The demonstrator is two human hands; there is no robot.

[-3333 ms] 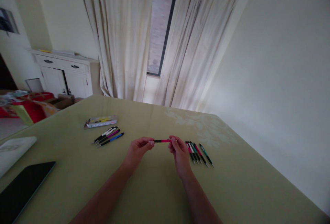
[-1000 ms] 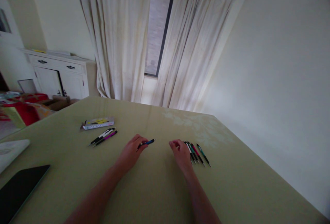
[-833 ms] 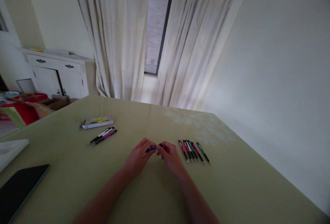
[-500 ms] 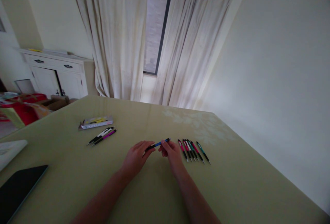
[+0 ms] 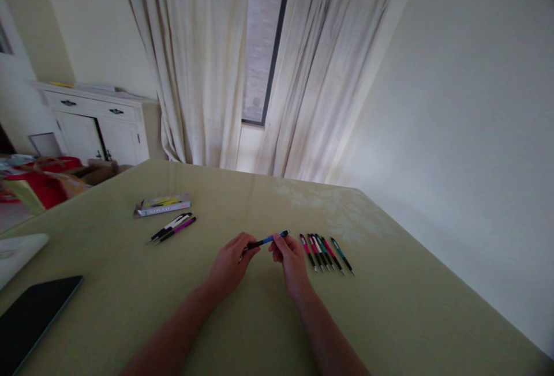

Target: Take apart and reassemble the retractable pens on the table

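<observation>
- Out on the left, a flat box (image 5: 163,206) lies just beyond a few loose pens (image 5: 177,230); these sit side by side, probably for easy picking;
- centre, here's the left hand (image 5: 229,260), fingers closed in a pinch on the dark end of the blue pen (image 5: 267,240), seemingly to steady it;
- the right hand (image 5: 291,258) pinches its blue barrel, fingers closed too, leaving the clicker end free;
- right, a row of pens (image 5: 333,256) lies just beside that hand, tips pointing near, seemingly kept apart from the left group.

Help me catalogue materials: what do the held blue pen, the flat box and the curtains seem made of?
Blue pen: probably plastic, smooth-looking, its barrel slim and brightly coloured. Box: likely card, lettering printed along one side; finish unclear. Curtains: apparently fabric, matte, hanging in soft folds.
</observation>
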